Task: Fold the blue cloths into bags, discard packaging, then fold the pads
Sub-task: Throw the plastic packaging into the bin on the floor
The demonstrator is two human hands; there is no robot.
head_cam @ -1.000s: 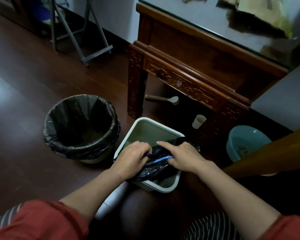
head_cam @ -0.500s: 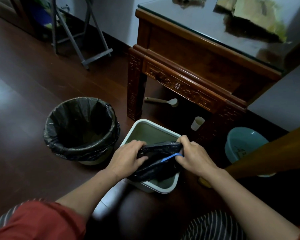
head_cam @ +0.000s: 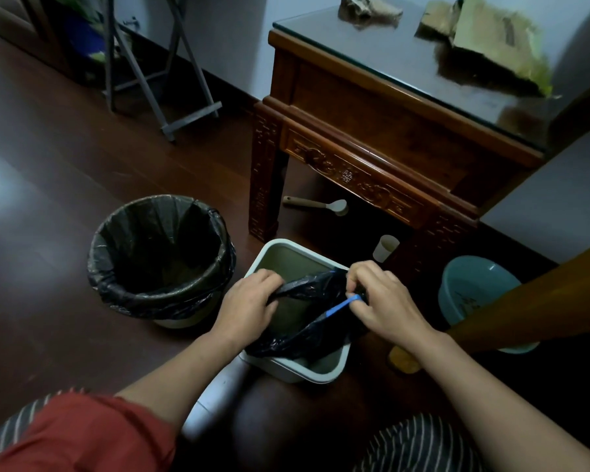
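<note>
L hand [head_cam: 249, 306] grips left edge of the black bag [head_cam: 307, 335], R hand [head_cam: 387, 301] pinches its right edge w/ blue drawstring [head_cam: 341, 306] — both over the white sq. bin [head_cam: 321, 371].

2 hands held a black bag [head_cam: 307, 323] over a square white bin [head_cam: 322, 375] on the dark floor. The left hand [head_cam: 249, 301] gripped its left edge, and the right hand [head_cam: 385, 298] pinched its rim beside a blue drawstring [head_cam: 342, 306]. A round lined bin [head_cam: 160, 294] stood to the left. A teal basin [head_cam: 474, 287], a paper cup [head_cam: 385, 247] and a spoon [head_cam: 315, 204] lay by the carved wooden table [head_cam: 372, 107].
</note>
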